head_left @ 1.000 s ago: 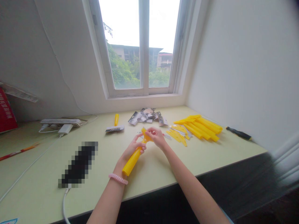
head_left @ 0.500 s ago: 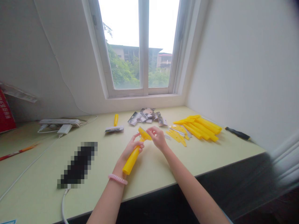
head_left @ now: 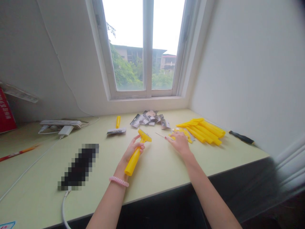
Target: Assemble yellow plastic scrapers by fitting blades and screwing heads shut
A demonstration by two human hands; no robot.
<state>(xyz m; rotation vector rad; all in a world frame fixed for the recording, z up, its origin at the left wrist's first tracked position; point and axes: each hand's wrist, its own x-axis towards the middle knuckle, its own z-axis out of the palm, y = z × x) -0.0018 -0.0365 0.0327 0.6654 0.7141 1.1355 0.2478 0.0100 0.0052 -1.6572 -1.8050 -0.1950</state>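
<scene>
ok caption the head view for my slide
Left hand holds a yellow plastic scraper, right hand beside loose yellow scraper parts on a desk

Well left of the left hand's fingers (head_left: 137, 143) lie a power strip (head_left: 59, 123), a white charger (head_left: 66, 130) and a pixelated dark object (head_left: 78, 167). Far right of the right hand's fingers (head_left: 175, 139), a black-handled screwdriver (head_left: 241, 137) lies by the wall.

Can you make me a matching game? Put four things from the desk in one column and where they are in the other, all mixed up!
Things:
1. Yellow scraper
2. Power strip
3. Silver packets
4. Yellow sticks

Places:
A. Back left, by the wall
B. Right of the right hand
C. In the left hand
D. Straight below the window

Pairs: 1-C, 2-A, 3-D, 4-B
</scene>
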